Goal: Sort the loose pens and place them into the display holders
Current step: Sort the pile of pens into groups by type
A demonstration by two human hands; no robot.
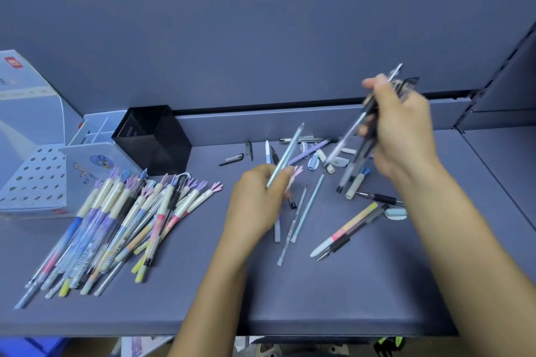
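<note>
Head view: left hand [258, 200] pinches one pale blue pen [285, 153], fingers curled, long axis slanting up and to the right. Right hand [403, 136], blurred, grips a bundle of clear and black pens [368, 116] above the shelf [348, 293]. Black mesh holder [153, 139] and white divided holder [90, 136] stand far-left of both hands; the left hand is nearer. Sorted pile [116, 226] lies just in front of the holders. Loose pens [301, 211] and stray caps [234, 158] are scattered between the hands. Judgement: a leftward reach passes over the pile.
</note>
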